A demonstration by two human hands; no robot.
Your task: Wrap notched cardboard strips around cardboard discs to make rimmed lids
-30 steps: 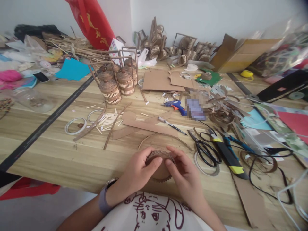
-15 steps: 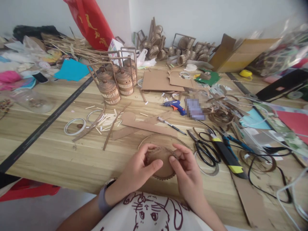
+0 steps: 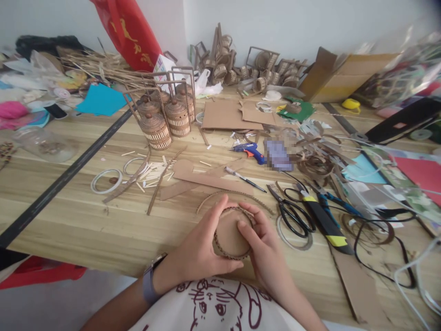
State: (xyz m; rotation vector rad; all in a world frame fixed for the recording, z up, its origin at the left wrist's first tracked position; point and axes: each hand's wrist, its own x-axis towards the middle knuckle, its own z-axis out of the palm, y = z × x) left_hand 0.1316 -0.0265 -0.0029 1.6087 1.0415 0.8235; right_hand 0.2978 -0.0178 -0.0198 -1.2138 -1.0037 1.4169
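A round cardboard disc [image 3: 231, 232] with a corrugated strip round its edge is between my two hands, above the table's front edge. My left hand [image 3: 212, 239] curves around its left side, fingers at the far rim and thumb along the near rim. With the thumb on its face and the fingers behind the right rim, my right hand [image 3: 260, 230] grips the disc. Just beyond lies a curved corrugated cardboard strip [image 3: 237, 193]. Flat cardboard strips [image 3: 210, 180] and a pen [image 3: 245, 179] rest farther up the table.
Black-handled scissors [image 3: 292, 216], a yellow-and-black cutter [image 3: 327, 223] and pliers [image 3: 332, 200] lie to the right. A blue glue gun [image 3: 251, 151] sits farther back. Lidded woven baskets [image 3: 155, 131] with tall handles stand left of centre, behind small sticks [image 3: 155, 172] and a tape roll [image 3: 106, 181].
The disc has turned so its round face shows more. My left thumb has moved from the face down to the near rim, and my left fingers have spread round the left side.
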